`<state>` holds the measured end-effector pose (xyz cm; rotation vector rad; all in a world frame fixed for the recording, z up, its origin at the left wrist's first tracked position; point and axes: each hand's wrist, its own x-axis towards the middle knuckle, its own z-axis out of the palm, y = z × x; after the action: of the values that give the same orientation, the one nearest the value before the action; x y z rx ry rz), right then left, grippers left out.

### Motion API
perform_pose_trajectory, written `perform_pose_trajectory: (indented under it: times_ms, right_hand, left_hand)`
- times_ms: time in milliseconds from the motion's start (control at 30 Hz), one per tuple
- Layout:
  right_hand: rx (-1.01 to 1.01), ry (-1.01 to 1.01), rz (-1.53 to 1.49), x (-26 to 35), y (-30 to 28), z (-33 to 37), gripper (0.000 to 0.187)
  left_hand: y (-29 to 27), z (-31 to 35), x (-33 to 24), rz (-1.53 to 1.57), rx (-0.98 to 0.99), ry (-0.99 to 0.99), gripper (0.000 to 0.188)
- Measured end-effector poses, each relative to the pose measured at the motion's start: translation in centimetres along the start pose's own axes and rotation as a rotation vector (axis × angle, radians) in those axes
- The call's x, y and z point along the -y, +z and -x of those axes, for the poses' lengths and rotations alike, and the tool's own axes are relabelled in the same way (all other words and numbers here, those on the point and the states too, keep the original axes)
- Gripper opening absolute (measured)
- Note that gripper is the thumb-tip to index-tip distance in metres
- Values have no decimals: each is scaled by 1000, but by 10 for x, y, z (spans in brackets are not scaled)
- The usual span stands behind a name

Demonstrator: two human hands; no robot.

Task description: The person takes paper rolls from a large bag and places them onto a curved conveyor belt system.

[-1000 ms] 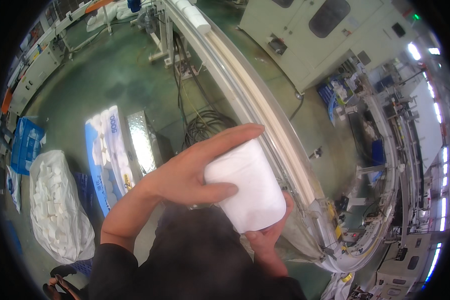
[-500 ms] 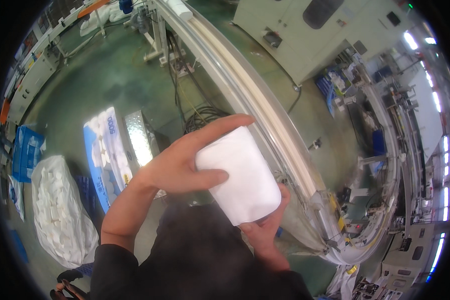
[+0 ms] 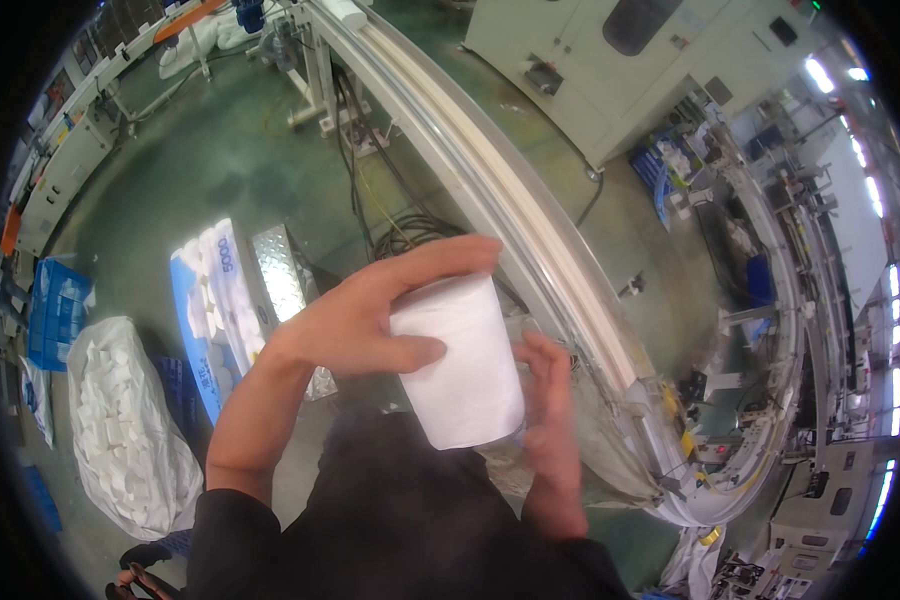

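1. You hold a white roll (image 3: pixel 460 365) of soft paper, a plain cylinder with no label showing, tilted with its lower end toward your right, just in front of your dark top (image 3: pixel 410 520) and just left of the long conveyor rail (image 3: pixel 500 200).
2. Your left hand (image 3: pixel 370 320) wraps over the roll's upper end: the fingers lie across its top edge and the thumb presses its near face, so this hand is closed firmly on the roll.
3. Your right hand (image 3: pixel 550 410) rests against the roll's right side with the fingers bent round it; clear plastic film (image 3: pixel 590 440) lies crumpled beside that hand, against the rail.
4. Left of the roll, past your left forearm, a blue-and-white pack of rolls (image 3: pixel 205 310) lies flat on the green floor (image 3: pixel 200 160), a long rectangle with printed rolls on its face.
5. Just beside that pack, nearer the roll, stands a silvery ribbed metal plate (image 3: pixel 278 282).
6. Farther left of the roll sits a large clear sack (image 3: pixel 125 430) stuffed with small white pieces.
7. Beyond the sack, a blue crate (image 3: pixel 55 312) stands at the floor's edge.
8. Behind the roll, black cables (image 3: pixel 410 232) coil under the rail.
9. Right of the rail, well apart from the roll, rises a grey-white machine cabinet (image 3: pixel 610 70).
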<state>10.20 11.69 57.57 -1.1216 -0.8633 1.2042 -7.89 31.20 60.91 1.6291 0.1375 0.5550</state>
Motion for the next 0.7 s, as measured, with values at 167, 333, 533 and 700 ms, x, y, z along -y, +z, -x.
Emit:
perform_pose_trajectory:
  times_ms: [167, 333, 533, 700]
  right_hand:
    - [255, 161, 55, -3, -3, -24, 77]
    - [-30, -73, 11, -18, 2, -31, 79]
    - [-6, -132, 151, 9, 16, -38, 80]
    - [54, -106, 150, 17, 18, -35, 79]
  left_hand:
    - [2, -2, 19, -192, 124, 56, 76]
    - [19, 14, 20, 8, -459, -206, 104]
    - [59, 23, -6, -168, -380, -287, 112]
    - [59, 29, -12, -233, -312, -241, 104]
